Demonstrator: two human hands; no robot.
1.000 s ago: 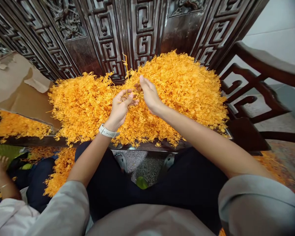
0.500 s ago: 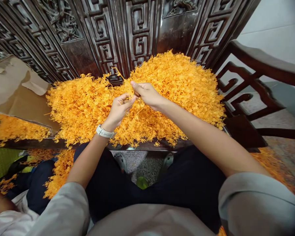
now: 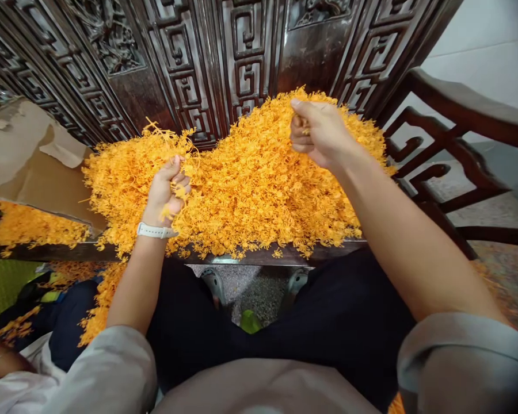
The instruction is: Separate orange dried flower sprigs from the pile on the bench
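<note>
A large heap of small orange plastic-looking sprigs (image 3: 250, 195) covers the dark wooden bench seat (image 3: 259, 256). My left hand (image 3: 166, 187), with a white watch strap on its wrist, is closed over the heap's left part. Orange sprig pieces (image 3: 179, 192) stick out between and below its fingers. Higher up on the right, my right hand (image 3: 322, 132) is curled into a fist above the heap's tall side. A bit of orange shows between its fingers; most of what it holds is hidden. The two hands are well apart.
A torn cardboard box (image 3: 56, 161) stands at the left end of the heap. Behind rises a carved wooden backrest (image 3: 185, 86), and a wooden armrest (image 3: 457, 138) bounds the right. Another person's arm (image 3: 4, 356) shows at lower left, near more orange pieces.
My hands, which were together over the middle of the heap, have drawn apart. The left went left and slightly down; the right went right and up, closing into a fist.
</note>
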